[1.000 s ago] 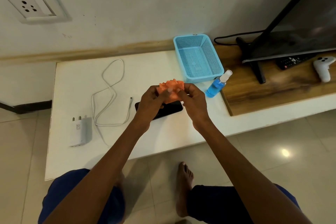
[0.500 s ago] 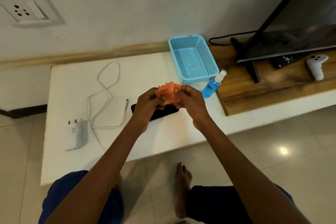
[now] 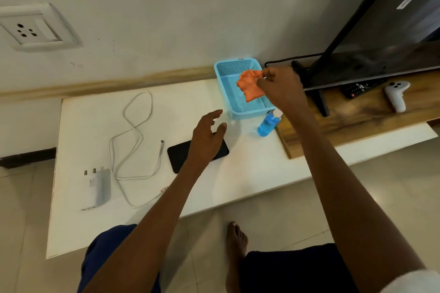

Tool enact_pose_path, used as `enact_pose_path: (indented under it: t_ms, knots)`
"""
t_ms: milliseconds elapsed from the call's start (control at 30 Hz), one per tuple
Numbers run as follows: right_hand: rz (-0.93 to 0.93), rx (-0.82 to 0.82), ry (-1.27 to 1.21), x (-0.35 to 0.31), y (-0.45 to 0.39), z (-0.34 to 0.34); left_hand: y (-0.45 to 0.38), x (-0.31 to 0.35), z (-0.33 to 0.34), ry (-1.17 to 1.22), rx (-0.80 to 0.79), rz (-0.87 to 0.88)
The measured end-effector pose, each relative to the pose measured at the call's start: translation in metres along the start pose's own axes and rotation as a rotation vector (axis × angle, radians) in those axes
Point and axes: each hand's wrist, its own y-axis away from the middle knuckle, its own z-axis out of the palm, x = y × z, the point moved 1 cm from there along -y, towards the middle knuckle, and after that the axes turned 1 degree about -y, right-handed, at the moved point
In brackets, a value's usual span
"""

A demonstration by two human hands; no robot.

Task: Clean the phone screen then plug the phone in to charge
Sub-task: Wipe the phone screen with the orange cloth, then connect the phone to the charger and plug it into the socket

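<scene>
The right hand [image 3: 281,88] pinches the orange cloth [image 3: 248,87] over the blue basket [image 3: 223,71]. The left hand [image 3: 207,137] hovers, fingers relaxed, above the black phone [image 3: 177,156] lying on the white surface [image 3: 95,116].

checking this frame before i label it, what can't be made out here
- Phone, head view: the left hand covers its right part; whether the screen is clean cannot be told.
- Spray bottle: the right forearm hides its top.
- Remote: partly under the TV's lower edge, buttons too small.
- Orange cloth: whether it touches the basket is unclear.
- TV: cut off by the frame edge.
</scene>
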Motion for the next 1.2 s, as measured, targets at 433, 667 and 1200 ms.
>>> enact_pose_path:
  t_ms: [433, 667, 1200]
  knots:
    - [0.195, -0.472, 0.205, 0.024, -0.078, 0.042, -0.008, -0.027, 0.025, -0.590, -0.248, 0.278]
    - [0.151, -0.559, 0.322, 0.039, -0.083, 0.049, -0.011, -0.028, 0.023, -0.670, -0.256, 0.310]
    - [-0.057, -0.368, -0.229, -0.003, 0.012, 0.034, -0.018, -0.018, -0.029, -0.429, 0.032, 0.217]
